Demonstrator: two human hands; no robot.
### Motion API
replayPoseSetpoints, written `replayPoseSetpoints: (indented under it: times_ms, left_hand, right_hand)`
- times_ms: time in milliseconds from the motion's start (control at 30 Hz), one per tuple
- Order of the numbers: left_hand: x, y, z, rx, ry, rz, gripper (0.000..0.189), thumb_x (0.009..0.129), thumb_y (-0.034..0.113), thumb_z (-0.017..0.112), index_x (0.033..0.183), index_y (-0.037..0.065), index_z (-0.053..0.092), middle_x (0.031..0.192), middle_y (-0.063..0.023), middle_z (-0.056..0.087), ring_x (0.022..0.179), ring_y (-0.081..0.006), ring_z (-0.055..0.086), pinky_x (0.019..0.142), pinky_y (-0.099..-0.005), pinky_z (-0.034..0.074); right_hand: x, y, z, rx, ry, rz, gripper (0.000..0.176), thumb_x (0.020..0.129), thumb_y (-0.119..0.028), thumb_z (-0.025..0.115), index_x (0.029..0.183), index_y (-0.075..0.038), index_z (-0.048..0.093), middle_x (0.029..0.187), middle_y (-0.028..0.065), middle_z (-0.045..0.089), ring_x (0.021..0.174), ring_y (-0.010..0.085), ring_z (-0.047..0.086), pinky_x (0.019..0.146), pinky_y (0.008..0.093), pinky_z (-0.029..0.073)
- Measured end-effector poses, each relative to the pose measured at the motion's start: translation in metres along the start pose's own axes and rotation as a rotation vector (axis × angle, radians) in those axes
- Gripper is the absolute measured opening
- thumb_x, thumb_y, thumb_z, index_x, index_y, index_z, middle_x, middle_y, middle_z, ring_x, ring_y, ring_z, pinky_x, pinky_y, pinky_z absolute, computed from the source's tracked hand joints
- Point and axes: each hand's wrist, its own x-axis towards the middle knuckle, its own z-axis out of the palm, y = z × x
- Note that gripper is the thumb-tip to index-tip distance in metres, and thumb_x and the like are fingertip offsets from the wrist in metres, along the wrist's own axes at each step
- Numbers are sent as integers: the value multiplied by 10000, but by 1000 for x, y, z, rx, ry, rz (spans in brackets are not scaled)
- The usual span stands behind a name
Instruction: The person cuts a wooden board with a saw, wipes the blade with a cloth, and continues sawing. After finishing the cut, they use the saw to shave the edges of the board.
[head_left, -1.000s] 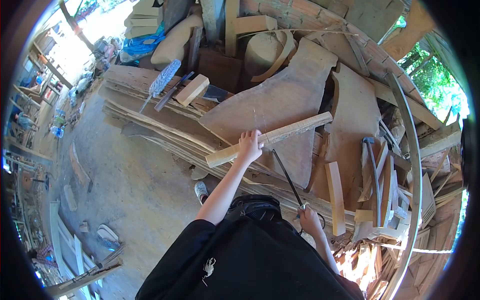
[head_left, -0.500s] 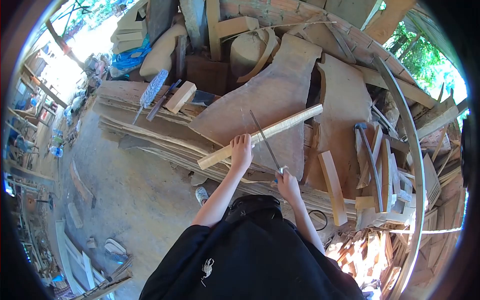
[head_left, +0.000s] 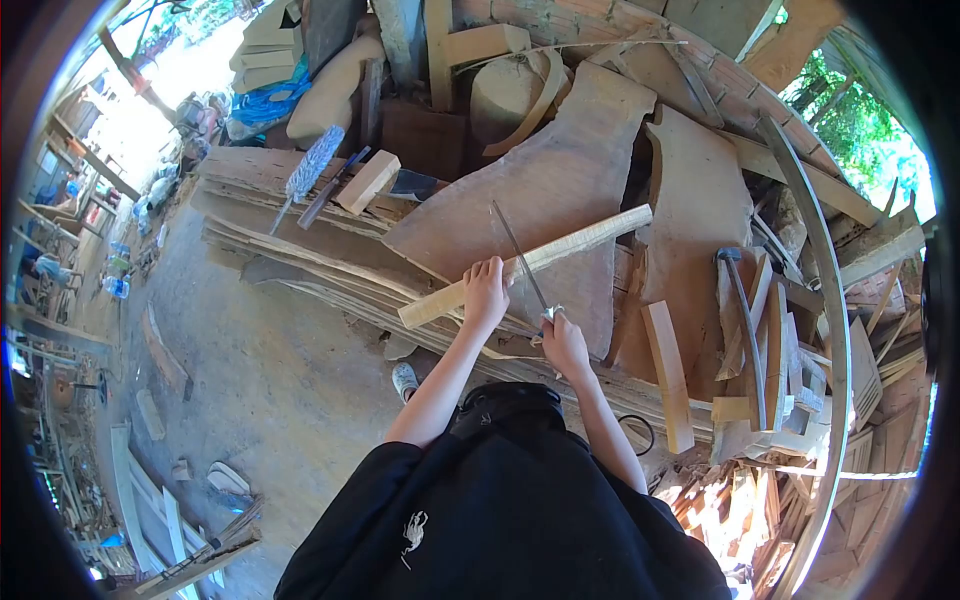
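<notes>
My left hand (head_left: 485, 290) is closed around a long, pale wooden beam (head_left: 590, 236) that lies slantwise over the stacked boards. In my right hand (head_left: 566, 348) is the light-coloured handle of a saw (head_left: 533, 282). Its thin dark blade crosses the beam just right of my left hand and points away from me. The blade shows nearly edge-on, so its teeth cannot be made out. Beneath the beam lies a wide brown slab (head_left: 530, 180) with an irregular outline.
Stacked planks (head_left: 300, 240) run along the bench. A hammer (head_left: 742, 310) leans among wood pieces at right, near an upright block (head_left: 668, 375). A bristly brush (head_left: 314, 165) and a short block (head_left: 369, 182) lie at left. A long curved strip (head_left: 835, 330) stands far right.
My right hand has pushed the saw forward, away from my body, so the blade reaches farther past the beam. My left hand keeps its hold on the beam. The view has shifted slightly.
</notes>
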Motion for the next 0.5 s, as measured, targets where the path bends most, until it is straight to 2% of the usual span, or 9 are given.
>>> replayPoseSetpoints:
  times_ms: [67, 167, 267, 367, 467, 500]
  left_hand:
    - [1, -4, 1, -6, -40, -33, 276, 724, 102, 613, 935, 28, 451, 951, -143, 542, 952, -312, 479, 825, -426, 358]
    - [-2, -4, -2, -25, 142, 80, 367, 692, 124, 653, 997, 38, 468, 983, -131, 515, 970, -309, 461, 842, -420, 356]
    - [-4, -9, -5, 51, 142, 52, 432, 671, 131, 675, 1048, 56, 478, 1003, -118, 491, 982, -311, 447, 855, -416, 354]
    - [-3, -14, 3, -2, 69, 9, 431, 671, 126, 676, 1052, 66, 483, 1003, -113, 492, 979, -313, 448, 847, -418, 358]
    - [-3, -12, 0, -20, 22, -11, 430, 677, 123, 671, 1059, 60, 483, 1005, -112, 491, 980, -309, 447, 842, -421, 360]
    - [-4, -13, 0, -13, 16, -9, 432, 677, 123, 670, 1061, 58, 483, 1006, -112, 491, 980, -309, 447, 840, -422, 361]
  right_hand:
    - [-5, -1, -3, 24, 18, 4, 277, 863, -235, 457, 852, 35, 514, 724, 276, 581, 710, 442, 564, 645, 517, 433]
    - [-12, -6, -13, 119, 57, 35, 268, 868, -213, 474, 831, 49, 517, 726, 280, 565, 748, 447, 546, 641, 501, 405]
    - [-18, -2, -18, 162, 69, 84, 271, 874, -217, 475, 822, 45, 521, 715, 273, 565, 746, 441, 548, 636, 494, 402]
    - [-26, 2, -18, 176, 58, 80, 250, 867, -209, 476, 904, 37, 500, 743, 277, 568, 765, 451, 544, 648, 504, 397]
    - [-28, 5, -3, 165, 108, 16, 229, 861, -199, 445, 929, 19, 459, 694, 292, 563, 706, 467, 547, 626, 536, 412]
    - [-27, 4, -1, 131, 56, 29, 232, 858, -194, 444, 945, 20, 443, 727, 298, 561, 737, 474, 538, 647, 537, 402]
